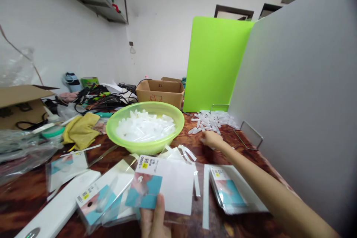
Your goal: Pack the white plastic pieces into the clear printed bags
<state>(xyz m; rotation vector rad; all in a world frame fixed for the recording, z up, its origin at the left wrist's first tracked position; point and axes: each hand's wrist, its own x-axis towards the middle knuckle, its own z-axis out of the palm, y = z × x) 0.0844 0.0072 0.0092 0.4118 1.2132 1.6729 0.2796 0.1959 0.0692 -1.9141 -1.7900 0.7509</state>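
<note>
My left hand (156,217) grips a printed card in a clear plastic bag (175,186), thumb on the front. The card is white, with a blue and pink picture on its left side. Out to the right, my right hand (212,140) reaches to the near edge of a pile of small white plastic pieces (214,119). Its fingers are closed, with one white piece (202,128) at the fingertips. Similar pieces (145,126) fill a light green bowl (119,141) behind the held card. A stack of bagged cards (228,193) lies beneath my right forearm.
More bagged cards (103,193) and a long white device (60,204) lie at left, near a yellow cloth (80,130). White strips (197,184) are scattered mid-table. A cardboard box (160,93) stands behind the bowl. Green (217,63) and grey (295,93) partitions border the right side.
</note>
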